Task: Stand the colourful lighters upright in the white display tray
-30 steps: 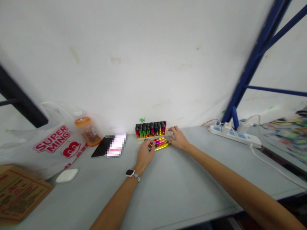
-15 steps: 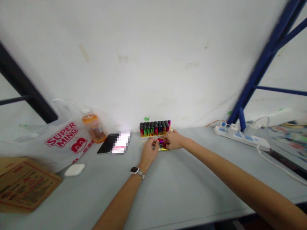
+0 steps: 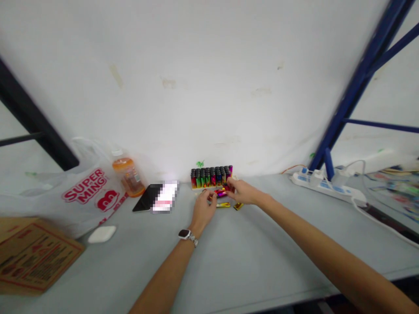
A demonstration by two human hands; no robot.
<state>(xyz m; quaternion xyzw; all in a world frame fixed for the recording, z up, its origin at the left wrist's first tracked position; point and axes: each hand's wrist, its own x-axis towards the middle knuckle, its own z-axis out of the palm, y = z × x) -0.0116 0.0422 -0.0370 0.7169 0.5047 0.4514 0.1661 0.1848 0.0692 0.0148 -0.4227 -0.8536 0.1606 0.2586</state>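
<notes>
A display tray (image 3: 198, 188) against the wall holds several rows of upright lighters (image 3: 209, 176) with black tops and multicoloured bodies. In front of it, my left hand (image 3: 204, 207) is closed in a pinch around the end of a lighter, mostly hidden by the fingers. My right hand (image 3: 244, 191) bends its fingertips together on a lighter beside the tray's right end. Between the hands lies a red and purple lighter (image 3: 221, 192). Closer to me, a yellow lighter (image 3: 223, 205) and a shorter-looking gold one (image 3: 238, 206) rest on the table.
Left of the hands are a tablet or phone (image 3: 149, 198) with a blurred bright screen, an orange drink bottle (image 3: 129, 176), a plastic bag (image 3: 78, 192), a white case (image 3: 102, 234) and a cardboard box (image 3: 39, 255). A power strip (image 3: 327, 187) with cables stands right.
My right hand has shifted slightly right and back, uncovering the yellow and gold lighters on the table. My left hand stays nearly where it was.
</notes>
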